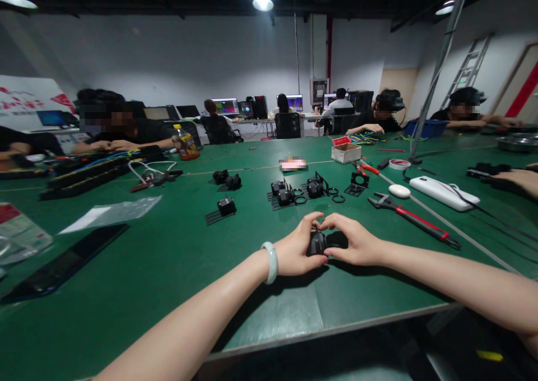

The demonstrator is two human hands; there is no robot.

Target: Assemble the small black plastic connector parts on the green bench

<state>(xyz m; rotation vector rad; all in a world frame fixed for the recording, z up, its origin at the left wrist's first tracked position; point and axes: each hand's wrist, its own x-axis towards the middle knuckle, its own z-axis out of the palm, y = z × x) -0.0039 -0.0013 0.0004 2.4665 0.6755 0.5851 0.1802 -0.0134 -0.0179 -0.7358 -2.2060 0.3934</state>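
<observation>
Between my two hands, low over the green table (277,297), is a small black device (317,243) shaped like a compact camera module; its exact kind is unclear. My left hand (297,247), with a pale bangle at the wrist, curls around its left side. From the right, the thumb and fingers of my right hand (357,240) close on it. Farther off lie similar black modules (284,195) with slotted plates and loose black rings (338,198). A black bracket (357,184) with a round hole stands beyond my right hand.
Right of my hands lie an adjustable wrench (414,219), a white oval object (399,191) and a white power bank (444,193) with a cable. At left are a dark flat panel (67,263) and a plastic bag (111,215). Co-workers sit around the table; a metal pole (439,67) rises at right.
</observation>
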